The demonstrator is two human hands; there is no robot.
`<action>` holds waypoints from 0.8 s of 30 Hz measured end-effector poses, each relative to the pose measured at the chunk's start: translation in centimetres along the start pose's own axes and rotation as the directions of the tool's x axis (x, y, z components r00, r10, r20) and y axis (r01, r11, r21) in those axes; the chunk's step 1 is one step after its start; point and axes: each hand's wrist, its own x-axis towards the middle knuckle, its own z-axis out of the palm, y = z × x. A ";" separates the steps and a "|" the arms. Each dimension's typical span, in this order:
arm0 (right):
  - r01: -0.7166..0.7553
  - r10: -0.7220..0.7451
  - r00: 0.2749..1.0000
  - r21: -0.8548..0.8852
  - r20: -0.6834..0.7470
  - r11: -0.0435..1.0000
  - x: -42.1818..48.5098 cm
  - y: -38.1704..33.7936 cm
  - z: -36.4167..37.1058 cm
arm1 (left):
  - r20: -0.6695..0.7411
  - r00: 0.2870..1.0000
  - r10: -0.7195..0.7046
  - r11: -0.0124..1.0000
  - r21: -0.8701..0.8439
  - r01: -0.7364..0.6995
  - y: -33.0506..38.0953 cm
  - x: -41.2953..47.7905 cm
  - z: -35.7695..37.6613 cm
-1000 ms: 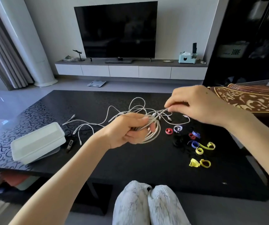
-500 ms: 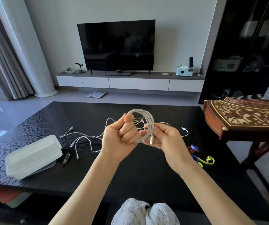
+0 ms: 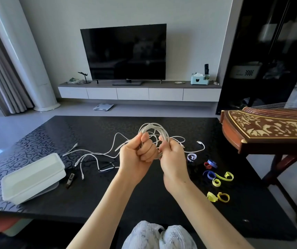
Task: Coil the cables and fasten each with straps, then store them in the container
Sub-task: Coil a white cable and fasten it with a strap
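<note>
With the clasped hands as the middle of the dial, the white container (image 3: 36, 186) sits at about 8 o'clock near the left edge of the black patterned table (image 3: 54, 141). It is within easy reach of the left arm, probably so finished bundles can be dropped straight in. Just beside it, at its 3 o'clock, lies a small dark connector-like piece (image 3: 70, 180); I cannot tell what it is. At 9 o'clock the loose cables (image 3: 90, 154) sprawl uncoiled over the tabletop, white ones crossing a dark one, not yet dealt with.

The left hand (image 3: 137, 155) is closed in a fist round the lower left of the coiled white cable (image 3: 153, 124). The loops stand upright above the knuckles, lifted off the table. That tight hold looks meant to stop the turns springing apart. The right hand (image 3: 172, 159) touches the left, its back toward the camera and its fingers curled round the right side of the same coil. I judge it is gathering in the last turns or the tail end. Whether a strand trailing down to the table belongs to this coil is hard to tell.

From 3 to 5 o'clock the straps (image 3: 211, 196) lie scattered, pale, red, blue and yellow, near the right hand, which would most easily fetch one. None is on the coil yet. At 2 o'clock a carved zither (image 3: 269, 126) stands beside the table's far right corner.
</note>
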 end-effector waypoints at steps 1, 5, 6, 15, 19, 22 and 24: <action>0.010 -0.010 0.999 -0.001 -0.032 1.000 0.2 0.1 0.1 | 0.000 1.000 -0.010 1.000 -0.004 0.010 -0.3 0.0 0.0; 0.169 -0.182 0.982 -0.175 -0.060 0.970 1.8 1.3 -0.4 | 0.039 0.997 -0.063 0.997 0.045 0.061 -1.1 -0.6 -1.0; 0.206 -0.224 0.973 -0.234 -0.053 0.950 2.2 1.6 -0.8 | 0.052 0.995 -0.087 0.990 0.119 0.080 -1.0 -1.0 -1.6; 0.554 -0.330 0.818 -0.486 0.472 0.676 2.3 2.8 -5.1 | -0.162 0.930 -0.329 0.649 0.676 0.348 1.2 1.9 -2.4; 0.664 -0.438 0.745 -0.612 0.502 0.429 3.4 6.0 -6.1 | -0.207 0.897 -0.391 0.433 0.819 0.377 -2.0 3.0 -1.3; 0.662 -0.442 0.745 -0.632 0.499 0.402 3.9 8.0 -7.2 | -0.296 0.877 -0.378 0.387 0.811 0.440 -4.4 3.3 -1.8; 0.656 -0.433 0.753 -0.618 0.496 0.432 3.9 8.7 -7.9 | -0.328 0.871 -0.364 0.339 0.825 0.453 -5.9 3.6 -2.3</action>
